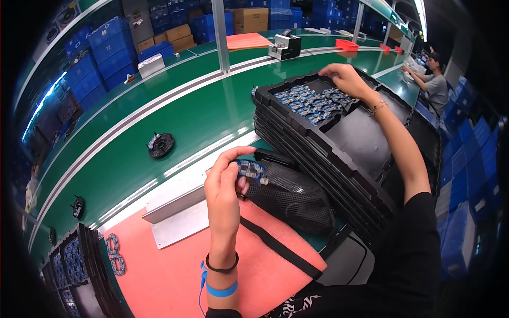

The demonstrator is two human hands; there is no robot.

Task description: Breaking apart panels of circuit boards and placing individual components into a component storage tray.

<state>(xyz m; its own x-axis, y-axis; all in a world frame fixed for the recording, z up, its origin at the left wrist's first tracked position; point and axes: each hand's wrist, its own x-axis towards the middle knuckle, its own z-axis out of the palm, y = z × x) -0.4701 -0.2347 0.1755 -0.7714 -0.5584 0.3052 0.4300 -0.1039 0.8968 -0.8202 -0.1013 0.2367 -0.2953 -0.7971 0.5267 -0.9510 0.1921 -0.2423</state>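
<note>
- The green conveyor belt (175, 122) curved across your bench, smooth and glossy, with a round black fixture (160, 144) lying on it well apart from your hands.
- A stack of black moulded trays (339, 153) stood on your right; the top tray's far compartment held rows of small blue circuit boards (313, 100), its near part bare and matte.
- A second tray stack (74, 265) on your lower left held more blue boards in its pockets.
- A black mesh pouch (291, 196) lay on the salmon-coloured mat (169, 270), just beside the big stack.
- Your right hand (347, 78) rested over the top tray's boards, fingers curled down; I could not tell whether it gripped any.
- Your left hand (225, 183) pinched a small blue circuit board (251, 170) at its fingertips, above the pouch.
</note>
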